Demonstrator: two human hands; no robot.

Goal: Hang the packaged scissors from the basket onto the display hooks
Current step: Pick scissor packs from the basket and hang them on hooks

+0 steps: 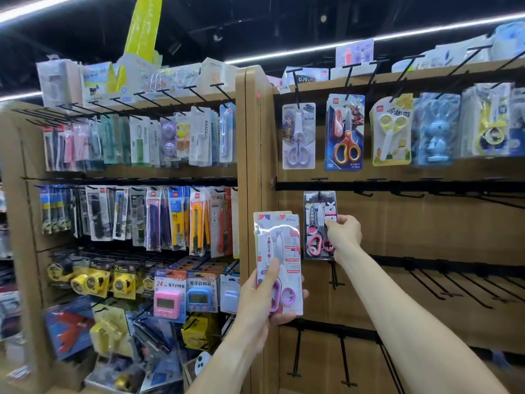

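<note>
I see my right hand (pixel 342 236) pinching the pink-handled scissors pack (pixel 319 226) under the rail; my left hand (pixel 265 298) grips a white pack of purple-handled scissors (pixel 279 260).

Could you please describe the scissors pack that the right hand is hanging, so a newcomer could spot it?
On the right wooden display panel, second rail down, leftmost hook. The dark pack held by the right hand is that row's only item, with pink-and-black handles.
</note>
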